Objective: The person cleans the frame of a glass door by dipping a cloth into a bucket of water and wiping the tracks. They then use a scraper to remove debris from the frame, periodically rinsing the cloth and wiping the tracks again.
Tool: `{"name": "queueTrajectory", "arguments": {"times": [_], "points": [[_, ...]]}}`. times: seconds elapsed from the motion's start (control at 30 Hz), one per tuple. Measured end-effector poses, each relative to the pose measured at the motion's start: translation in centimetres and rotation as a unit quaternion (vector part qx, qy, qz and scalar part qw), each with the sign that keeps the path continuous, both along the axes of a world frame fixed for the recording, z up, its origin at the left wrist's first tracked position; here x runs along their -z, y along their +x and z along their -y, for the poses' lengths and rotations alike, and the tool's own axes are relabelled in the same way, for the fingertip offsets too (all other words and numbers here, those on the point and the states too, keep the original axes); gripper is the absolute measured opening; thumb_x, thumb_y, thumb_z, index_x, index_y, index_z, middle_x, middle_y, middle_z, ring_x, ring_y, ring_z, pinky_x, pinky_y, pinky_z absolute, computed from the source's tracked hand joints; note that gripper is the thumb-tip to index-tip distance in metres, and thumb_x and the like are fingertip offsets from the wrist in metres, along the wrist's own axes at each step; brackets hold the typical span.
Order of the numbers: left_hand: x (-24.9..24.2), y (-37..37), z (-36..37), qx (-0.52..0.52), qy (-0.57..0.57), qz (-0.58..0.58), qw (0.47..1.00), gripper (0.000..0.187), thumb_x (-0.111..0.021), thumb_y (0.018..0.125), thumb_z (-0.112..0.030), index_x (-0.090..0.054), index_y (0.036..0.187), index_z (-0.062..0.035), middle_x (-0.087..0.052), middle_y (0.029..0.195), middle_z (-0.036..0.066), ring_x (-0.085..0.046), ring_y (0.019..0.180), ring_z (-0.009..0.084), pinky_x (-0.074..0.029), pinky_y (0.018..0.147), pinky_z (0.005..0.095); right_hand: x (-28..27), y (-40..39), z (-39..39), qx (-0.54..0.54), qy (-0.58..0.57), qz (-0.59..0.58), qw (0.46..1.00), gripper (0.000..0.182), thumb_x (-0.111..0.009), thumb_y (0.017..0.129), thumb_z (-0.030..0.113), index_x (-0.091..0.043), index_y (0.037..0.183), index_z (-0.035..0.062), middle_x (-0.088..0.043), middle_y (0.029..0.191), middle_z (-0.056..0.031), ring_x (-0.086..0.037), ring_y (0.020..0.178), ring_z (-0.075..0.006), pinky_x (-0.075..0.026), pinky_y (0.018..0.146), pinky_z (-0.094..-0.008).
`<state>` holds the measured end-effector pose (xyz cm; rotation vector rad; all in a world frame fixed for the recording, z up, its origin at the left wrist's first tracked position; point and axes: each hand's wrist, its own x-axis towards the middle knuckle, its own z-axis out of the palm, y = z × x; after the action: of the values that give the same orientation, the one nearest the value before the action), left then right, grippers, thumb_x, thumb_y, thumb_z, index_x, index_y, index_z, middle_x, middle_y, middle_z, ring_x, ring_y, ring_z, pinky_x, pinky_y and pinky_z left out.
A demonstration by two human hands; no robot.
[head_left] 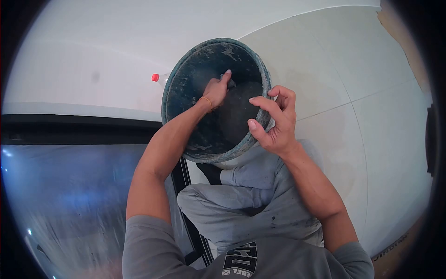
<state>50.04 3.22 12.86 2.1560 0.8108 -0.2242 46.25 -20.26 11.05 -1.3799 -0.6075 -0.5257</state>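
A large dark bucket (pixel 172 93), its walls streaked with dried residue, stands tilted in front of my lap with its mouth toward me. Inside it lies a smooth dark grey mass (pixel 239 109). My left hand (pixel 216 91), with an orange band at the wrist, reaches into the bucket, fingers closed and thumb pointing up. A bit of something grey shows beside its fingers; I cannot tell what it is. At the bucket's right rim my right hand (pixel 277 118) is held open, fingers bent and apart, with nothing between them.
A bottle with a red cap (pixel 155 77) stands behind the bucket on the left. To the left is a dark-framed panel (pixel 83 195) under plastic film. Pale floor tiles (pixel 334 125) stretch to the right, with cardboard (pixel 402 249) at the lower right. My crossed legs (pixel 232 204) are below the bucket.
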Motion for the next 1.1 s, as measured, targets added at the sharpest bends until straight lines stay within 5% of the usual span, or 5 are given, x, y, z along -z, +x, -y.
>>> {"name": "queueTrajectory", "arguments": {"times": [0.2, 0.3, 0.63, 0.87, 1.1], "points": [[2.2, 0.6, -1.9, 0.037, 0.059, 0.022, 0.997, 0.046, -0.044, 0.093, -0.046, -0.054, 0.081, -0.0025, -0.044, 0.054, 0.006, -0.042, 0.038, 0.0182, -0.034, 0.039, 0.0336, -0.1, -0.3, 0.5, -0.051, -0.035, -0.025, 0.998, 0.036, -0.073, 0.077, 0.026, -0.068, 0.108, 0.0065, -0.04, 0.112, -0.0132, -0.045, 0.094, -0.0219, -0.042, 0.077, -0.031], [0.7, 0.7, -1.3, 0.017, -0.04, -0.011, 0.999, 0.04, -0.044, 0.093, -0.041, -0.054, 0.09, -0.0024, -0.048, 0.061, 0.007, -0.047, 0.042, 0.0189, -0.036, 0.039, 0.0335, -0.1, -0.1, 0.1, -0.009, -0.007, -0.009, 1.0, 0.037, -0.079, 0.071, 0.03, -0.071, 0.103, 0.0128, -0.044, 0.107, -0.0098, -0.038, 0.066, -0.015, -0.039, 0.06, -0.0278], [-0.8, -0.3, 0.5, -0.043, -0.169, 0.076, 0.982, 0.03, -0.054, 0.083, 0.003, -0.054, 0.113, -0.0047, -0.054, 0.088, 0.007, -0.055, 0.064, 0.0139, -0.04, 0.042, 0.028, -0.3, -0.1, 0.1, -0.007, -0.013, -0.006, 1.0, 0.037, -0.079, 0.071, 0.027, -0.07, 0.103, 0.0124, -0.044, 0.108, -0.0099, -0.038, 0.067, -0.0151, -0.039, 0.062, -0.0276], [-1.4, 0.4, -1.0, -0.036, -0.085, -0.018, 0.996, 0.013, -0.054, 0.082, -0.014, -0.062, 0.087, -0.0056, -0.052, 0.068, 0.006, -0.044, 0.047, 0.0125, -0.031, 0.04, 0.0273, -0.3, 0.1, 0.2, -0.013, -0.013, -0.008, 1.0, 0.037, -0.078, 0.07, 0.027, -0.07, 0.103, 0.012, -0.044, 0.108, -0.0101, -0.039, 0.068, -0.0157, -0.039, 0.063, -0.0278], [0.0, 0.7, -1.6, 0.094, 0.171, 0.064, 0.979, 0.036, -0.051, 0.08, -0.033, -0.054, 0.063, -0.0015, -0.053, 0.058, 0.013, -0.054, 0.056, 0.0215, -0.04, 0.057, 0.0378, -0.2, 0.2, -0.1, -0.013, -0.014, 0.004, 1.0, 0.037, -0.077, 0.072, 0.027, -0.07, 0.105, 0.0109, -0.043, 0.108, -0.0102, -0.042, 0.075, -0.0175, -0.04, 0.066, -0.0293]]}}
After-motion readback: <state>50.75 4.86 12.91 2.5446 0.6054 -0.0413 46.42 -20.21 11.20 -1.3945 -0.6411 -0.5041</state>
